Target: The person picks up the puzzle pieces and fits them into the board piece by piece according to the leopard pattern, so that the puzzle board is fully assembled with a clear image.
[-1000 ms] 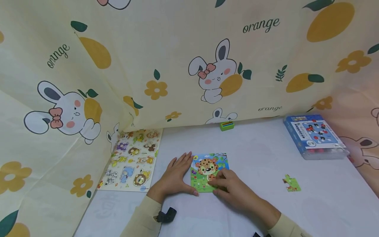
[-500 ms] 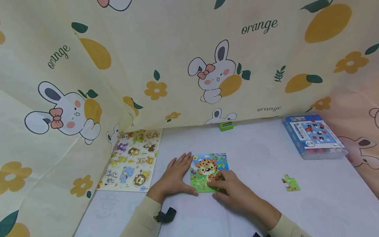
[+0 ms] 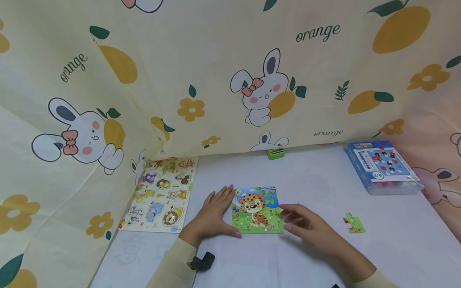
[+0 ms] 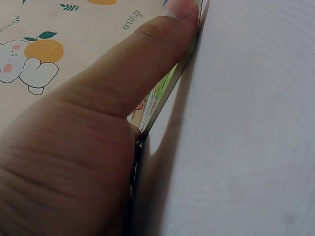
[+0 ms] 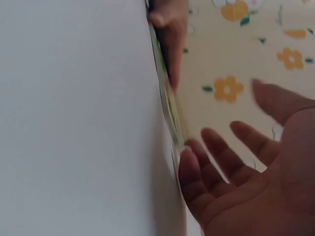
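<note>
A square jigsaw puzzle point(image 3: 260, 218) with a spotted leopard cub on green and blue lies flat on the white table. My left hand point(image 3: 213, 216) rests along its left side, fingers extended and thumb by the lower left corner; the left wrist view shows the thumb point(image 4: 152, 54) against the puzzle's edge. Just off the right side is my right hand point(image 3: 311, 228), holding nothing. In the right wrist view its fingers point(image 5: 216, 162) are spread and loosely bent near the puzzle edge. A loose green puzzle piece point(image 3: 355, 224) lies farther right.
An animal sticker sheet point(image 3: 162, 206) lies at the left. A small green block-like item point(image 3: 276, 154) sits at the back by the hanging printed cloth point(image 3: 216, 60). A blue-topped plastic box point(image 3: 383, 166) stands at the back right.
My right hand has withdrawn from the puzzle's lower right part and moved right, its fingers loosening and uncovering the cub's body. My left hand stays in place.
</note>
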A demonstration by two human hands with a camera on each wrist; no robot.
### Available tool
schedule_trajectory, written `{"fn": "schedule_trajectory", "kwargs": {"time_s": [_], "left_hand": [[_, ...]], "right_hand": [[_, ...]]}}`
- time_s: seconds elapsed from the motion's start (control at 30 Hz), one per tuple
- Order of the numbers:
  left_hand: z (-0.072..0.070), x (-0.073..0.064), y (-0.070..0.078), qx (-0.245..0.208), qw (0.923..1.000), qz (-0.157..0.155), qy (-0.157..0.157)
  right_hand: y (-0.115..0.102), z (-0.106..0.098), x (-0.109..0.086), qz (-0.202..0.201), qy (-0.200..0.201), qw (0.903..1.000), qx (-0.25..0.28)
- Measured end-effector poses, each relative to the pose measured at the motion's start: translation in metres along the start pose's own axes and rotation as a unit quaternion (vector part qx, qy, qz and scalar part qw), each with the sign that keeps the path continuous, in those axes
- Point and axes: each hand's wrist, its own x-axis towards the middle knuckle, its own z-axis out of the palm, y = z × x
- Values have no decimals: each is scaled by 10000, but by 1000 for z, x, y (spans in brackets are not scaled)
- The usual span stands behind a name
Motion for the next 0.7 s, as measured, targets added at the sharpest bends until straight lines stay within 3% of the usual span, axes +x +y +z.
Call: {"fn": "schedule_trajectory", "kwargs": {"time_s": [0.23,0.47,0.6,0.7], "left_hand": [[-1,-1,3,-32,10000,-46,-22],[-2,-1,3,-25,10000,-55,-27],[-2,-1,3,-24,10000,-41,-34],[-2,-1,3,-32,10000,-33,-26]], "right_hand": [[10,-38,-21,-518,339,9954,735],[29,-77,-44,-1023,79,9776,1836],[38,-95,-57,-959,258,9700,2219],[42,-108,-67,-695,534,9728,2142]]}}
